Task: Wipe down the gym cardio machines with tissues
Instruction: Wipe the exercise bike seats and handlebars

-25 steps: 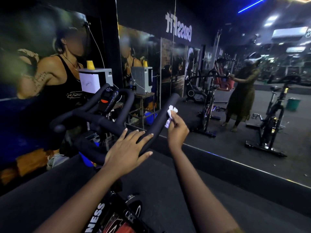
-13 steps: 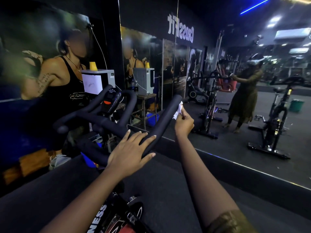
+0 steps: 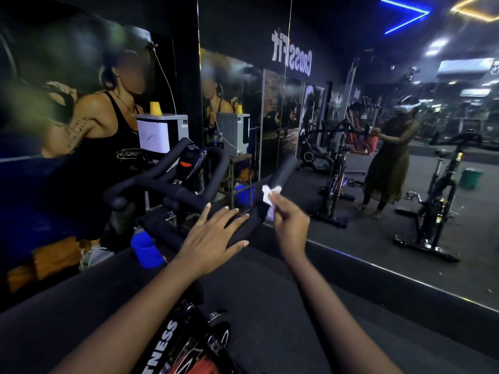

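White crumpled tissue [image 3: 270, 196], pinched by right hand [image 3: 291, 225], touches padded handlebar [image 3: 283, 168].

White tissue [image 3: 268, 197], black handlebar [image 3: 283, 168], blue bottle [image 3: 145, 251], yellow cone [image 3: 155, 108]

- Small yellow plastic cone [image 3: 155, 108], on top of a white box-shaped cabinet [image 3: 172, 125], far left.
- Blue cylindrical plastic container [image 3: 145, 251], near left.
- Green round plastic bin [image 3: 470, 178], far right.
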Demonstrator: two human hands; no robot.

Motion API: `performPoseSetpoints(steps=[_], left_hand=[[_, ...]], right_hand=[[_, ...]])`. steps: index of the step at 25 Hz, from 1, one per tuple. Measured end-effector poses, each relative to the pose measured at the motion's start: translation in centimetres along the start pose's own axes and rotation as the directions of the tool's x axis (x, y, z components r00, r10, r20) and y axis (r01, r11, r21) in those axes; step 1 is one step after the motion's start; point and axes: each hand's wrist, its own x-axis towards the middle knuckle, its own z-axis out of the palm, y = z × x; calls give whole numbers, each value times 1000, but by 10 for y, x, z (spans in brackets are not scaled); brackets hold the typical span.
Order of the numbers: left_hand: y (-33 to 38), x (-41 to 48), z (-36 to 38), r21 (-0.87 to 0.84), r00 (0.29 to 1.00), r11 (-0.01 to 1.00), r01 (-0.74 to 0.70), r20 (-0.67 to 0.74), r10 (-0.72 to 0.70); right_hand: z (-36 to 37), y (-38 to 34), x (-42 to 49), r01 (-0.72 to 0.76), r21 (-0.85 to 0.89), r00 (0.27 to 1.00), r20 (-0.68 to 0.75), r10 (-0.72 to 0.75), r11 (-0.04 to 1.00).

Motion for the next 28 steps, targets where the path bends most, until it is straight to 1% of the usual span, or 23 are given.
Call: performPoseSetpoints(steps=[1, 2, 3, 4, 5, 7, 8, 9, 10, 13, 14, 16, 18, 19, 20, 21, 24, 26, 27, 28], left_hand=[[-8, -7, -2, 15, 1000, 1000, 21, -16, -21], [-17, -14, -2, 19, 998, 999, 48, -39, -48], [-27, -22, -2, 6, 997, 997, 74, -29, -74], [-34, -28, 0, -15, 996, 996, 92, -17, -92], [-40, -35, 2, -45, 994, 994, 103, -14, -104], [-45, -40, 5, -81, 991, 990, 117, -58, -121], [-45, -41, 5, -91, 991, 989, 114, -59, -120], [-45, -41, 6, -106, 991, 988, 111, -65, -118], [-45, -41, 7, -124, 990, 986, 109, -80, -119], [-44, -41, 8, -133, 984, 986, 99, -135, -117], [-44, -41, 9, -138, 983, 985, 103, -136, -122], [-43, -42, 10, -148, 982, 983, 107, -140, -128], [-43, -41, 12, -155, 980, 982, 105, -153, -129], [-43, -41, 13, -157, 978, 983, 100, -167, -126], [-43, -40, 14, -158, 976, 982, 100, -176, -127], [-42, -40, 15, -157, 974, 982, 100, -185, -129], [-41, -41, 15, -156, 970, 983, 95, -208, -126], [-42, -41, 15, -160, 966, 983, 90, -227, -125], [-43, -41, 15, -162, 965, 983, 86, -233, -123], [-42, -41, 15, -166, 964, 983, 81, -237, -120]], right_hand=[[-1, -5, 24, 112, -109, 993, 55, -107, 988], [1, -10, 49, 217, -245, 972, 141, -187, 945], [2, -15, 69, 294, -384, 945, 253, -206, 875], [5, -18, 83, 338, -490, 919, 354, -171, 803], [10, -18, 93, 344, -567, 902, 421, -96, 748], [18, -15, 94, 328, -702, 883, 465, 58, 633], [20, -14, 89, 336, -746, 881, 465, 89, 575], [22, -14, 81, 343, -764, 886, 457, 82, 547], [22, -14, 71, 337, -752, 892, 448, 65, 566], [23, -19, 32, 299, -627, 892, 451, 22, 720], [23, -23, 14, 328, -601, 882, 471, -8, 729], [18, -39, -16, 376, -606, 876, 479, -55, 701], [10, -50, -16, 374, -539, 867, 491, -79, 755], [8, -52, -5, 350, -506, 859, 509, -54, 788], [8, -53, 12, 320, -524, 866, 501, -18, 789], [11, -45, 31, 335, -579, 880, 475, -27, 744], [16, -19, 81, 287, -713, 911, 410, 48, 639], [17, -11, 84, 293, -749, 886, 447, 126, 594], [17, -13, 80, 328, -764, 873, 469, 129, 556], [17, -15, 73, 355, -755, 869, 484, 105, 551]])
